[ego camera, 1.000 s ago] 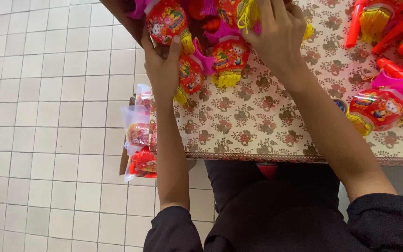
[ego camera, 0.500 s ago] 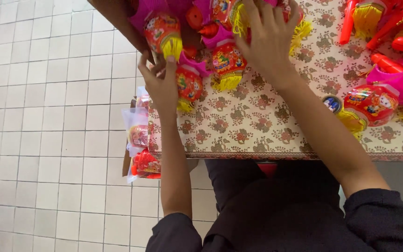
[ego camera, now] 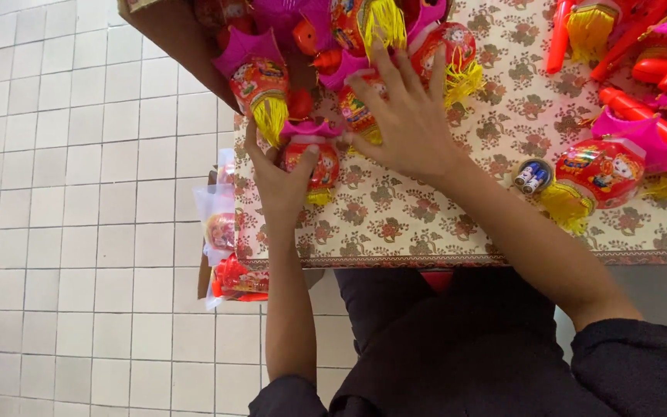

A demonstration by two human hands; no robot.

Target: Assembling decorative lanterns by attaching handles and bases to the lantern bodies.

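Lantern toy (ego camera: 310,162) at the table's (ego camera: 426,224) near-left edge, gripped by left hand (ego camera: 279,181)
Since a moment ago, fingers have closed round it; right hand (ego camera: 407,123), fingers spread wide, now presses neighbouring lanterns (ego camera: 360,108).

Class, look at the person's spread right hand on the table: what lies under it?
Under the right hand a red toy lantern with pink trim partly shows on the patterned tablecloth. The palm hides the rest.

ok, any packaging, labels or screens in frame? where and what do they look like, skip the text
Clear plastic bag: hangs off the table's left edge, toy inside showing red and yellow.
Second clear bag: just below it, red contents.
Cardboard box: top left, brown, tilted, spilling toy lanterns.
Printed lantern: in the left hand, round, red, picture panel.
No screens or signs.
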